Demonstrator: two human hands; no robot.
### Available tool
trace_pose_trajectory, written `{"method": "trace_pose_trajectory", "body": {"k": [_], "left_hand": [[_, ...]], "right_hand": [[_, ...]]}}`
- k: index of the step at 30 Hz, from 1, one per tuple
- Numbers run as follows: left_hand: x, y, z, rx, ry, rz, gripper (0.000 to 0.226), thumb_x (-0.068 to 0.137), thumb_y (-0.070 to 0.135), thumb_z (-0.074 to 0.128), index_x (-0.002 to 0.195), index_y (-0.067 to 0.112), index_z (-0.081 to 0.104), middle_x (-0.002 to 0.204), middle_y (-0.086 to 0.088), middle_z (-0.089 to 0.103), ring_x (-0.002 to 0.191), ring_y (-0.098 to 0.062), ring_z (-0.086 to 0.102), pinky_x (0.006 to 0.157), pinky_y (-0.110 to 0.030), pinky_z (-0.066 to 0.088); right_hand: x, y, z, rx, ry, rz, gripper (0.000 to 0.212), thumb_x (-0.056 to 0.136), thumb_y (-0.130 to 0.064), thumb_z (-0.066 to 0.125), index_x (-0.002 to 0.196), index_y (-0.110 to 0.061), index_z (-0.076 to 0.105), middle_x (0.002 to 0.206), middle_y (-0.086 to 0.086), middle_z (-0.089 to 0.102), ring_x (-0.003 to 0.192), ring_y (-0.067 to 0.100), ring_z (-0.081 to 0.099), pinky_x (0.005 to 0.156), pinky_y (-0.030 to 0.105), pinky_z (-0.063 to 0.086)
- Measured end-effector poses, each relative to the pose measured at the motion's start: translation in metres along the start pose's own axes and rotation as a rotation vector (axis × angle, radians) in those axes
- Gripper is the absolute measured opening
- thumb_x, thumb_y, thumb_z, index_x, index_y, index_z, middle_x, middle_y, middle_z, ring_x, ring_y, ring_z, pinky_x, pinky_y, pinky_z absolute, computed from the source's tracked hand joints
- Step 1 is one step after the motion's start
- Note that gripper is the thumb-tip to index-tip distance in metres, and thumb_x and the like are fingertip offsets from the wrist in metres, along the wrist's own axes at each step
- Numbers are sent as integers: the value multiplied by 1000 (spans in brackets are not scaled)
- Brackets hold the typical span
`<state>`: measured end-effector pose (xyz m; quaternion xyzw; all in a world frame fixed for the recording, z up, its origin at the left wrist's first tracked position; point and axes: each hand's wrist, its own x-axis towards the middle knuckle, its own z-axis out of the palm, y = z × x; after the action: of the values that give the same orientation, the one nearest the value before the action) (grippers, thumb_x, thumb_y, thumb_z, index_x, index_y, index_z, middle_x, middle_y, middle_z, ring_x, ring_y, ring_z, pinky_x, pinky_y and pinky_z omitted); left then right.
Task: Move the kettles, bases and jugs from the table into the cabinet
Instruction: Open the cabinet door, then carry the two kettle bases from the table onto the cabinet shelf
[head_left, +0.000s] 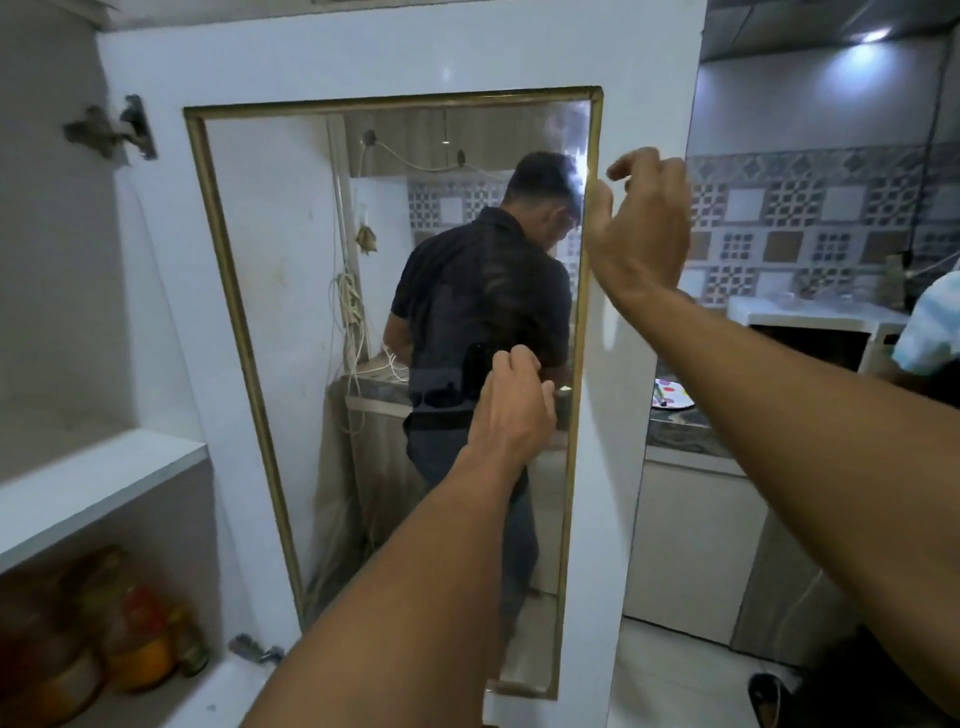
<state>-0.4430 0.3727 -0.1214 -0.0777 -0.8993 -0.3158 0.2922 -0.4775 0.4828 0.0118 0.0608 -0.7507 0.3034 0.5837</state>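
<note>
Held both hands apart before the open cabinet door (363, 52): left hand (511, 405) lower, fingers curled in front of the brass-framed glass panel (291, 312), impossible to tell whether clasped on anything; right hand (641, 228) higher, by the door's free edge, fingers loosely hooked, nothing in it. Kept the cabinet (52, 260) at left, its white shelf (93, 483) above blurred bottles (130, 639)

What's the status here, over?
Left hand curled at door, grip unclear. Right hand loose by door edge, empty. Cabinet open, nothing to stow in view.
</note>
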Motion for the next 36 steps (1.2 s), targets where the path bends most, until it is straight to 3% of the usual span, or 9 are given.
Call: {"method": "trace_pose_trajectory", "body": {"k": [2,5,9,14,19,23,29,32,36], "left_hand": [[-5,-17,-22,76,41,-39,24,98,27,54,117,14,47,118,-6,47,99,-18,50,83,-33,47],[-18,-43,-62,206,103,-155,26,98,28,52,119,14,48,120,-8,50,107,-26,54,91,-41,49],[-57,-78,-131,461,214,-321,38,101,27,49,135,10,45,133,-11,50,118,-29,52,99,-40,45],[-127,-95,-215,766,367,-595,41,101,30,47,133,5,43,134,-14,48,124,-34,47,107,-49,32],[-218,-66,-259,920,506,-902,47,99,32,48,138,6,40,140,-13,46,132,-32,40,113,-54,25],[-310,-22,-277,1043,611,-1101,46,99,34,46,137,8,40,142,-12,44,133,-30,40,113,-56,27],[-466,65,-285,1113,778,-1433,44,98,32,48,137,11,41,142,-12,43,132,-31,41,113,-58,27],[-541,107,-284,1178,847,-1603,39,98,32,49,130,10,43,134,-12,47,124,-33,47,106,-55,35],[-630,158,-277,1215,897,-1813,40,100,31,45,134,9,41,137,-11,46,127,-33,45,106,-50,33]], "right_hand": [[-15,-22,17,89,-121,-123,28,95,-33,52,112,-12,58,113,10,59,101,24,57,85,36,52],[-45,-68,38,219,-315,-231,27,95,-31,52,111,-10,59,115,12,59,106,27,54,88,42,48],[-95,-140,61,349,-599,-288,39,98,-35,47,129,-13,54,132,10,55,122,31,47,96,46,42],[-156,-218,61,538,-865,-414,50,100,-40,42,143,-15,43,151,9,39,138,31,34,107,50,35],[-211,-273,23,754,-1023,-589,46,99,-41,42,137,-15,45,143,9,46,131,33,41,104,50,37],[-262,-321,-38,978,-1130,-714,47,97,-43,44,135,-13,46,140,12,49,130,34,42,104,51,38],[-346,-372,-195,1257,-1260,-999,54,97,-46,46,142,-16,42,149,10,40,135,32,39,108,51,37],[-388,-384,-277,1359,-1311,-1145,58,97,-47,45,146,-18,37,155,8,34,140,31,34,110,53,34],[-443,-391,-373,1447,-1356,-1295,56,99,-44,45,147,-16,36,156,8,33,140,31,34,110,52,34]]}}
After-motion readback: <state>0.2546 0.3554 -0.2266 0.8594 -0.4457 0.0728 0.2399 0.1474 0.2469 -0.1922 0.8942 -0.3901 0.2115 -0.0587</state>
